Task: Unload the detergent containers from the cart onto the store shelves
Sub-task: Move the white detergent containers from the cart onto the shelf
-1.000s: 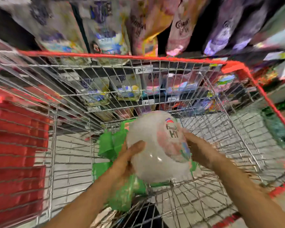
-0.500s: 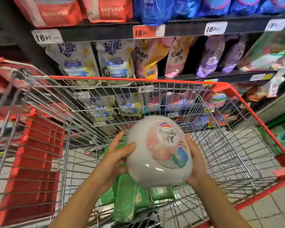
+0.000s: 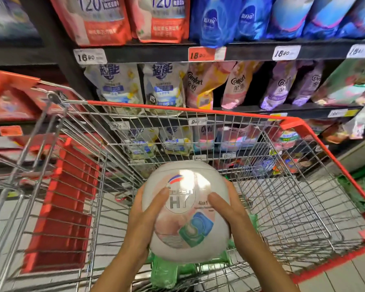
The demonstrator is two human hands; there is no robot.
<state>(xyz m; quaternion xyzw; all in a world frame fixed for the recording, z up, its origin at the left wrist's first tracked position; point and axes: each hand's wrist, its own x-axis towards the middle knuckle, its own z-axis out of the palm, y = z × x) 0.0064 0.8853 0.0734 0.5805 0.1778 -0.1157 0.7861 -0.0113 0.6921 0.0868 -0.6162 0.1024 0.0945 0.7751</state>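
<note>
- Two hands hold one white detergent container between them. It is a rounded tub with a printed label facing up, raised above the basket of the cart near its handle end.
- The left hand cups the tub's left side. Its thumb lies flat on the label, spread wide from the fingers, which curl round behind the tub and are mostly hidden.
- The right hand cups the right side in the same way. Its thumb is pressed on the label and its fingers wrap round the far side out of sight.
- Beneath the tub, on the wire floor of the cart, lie green packs, partly covered by the tub and the wrists.
- The cart is silver wire with a red rim. A red slatted flap stands at its left side.
- Beyond the cart's front wall are the store shelves, black-edged, with price tags clipped to the edges.
- The top shelf carries red pouches and blue pouches.
- The shelf below carries white pouches, pink pouches and purple pouches.
- More packs show through the wire on the lower shelves, too blurred to tell apart.
- A pale tiled floor shows at the lower right.
</note>
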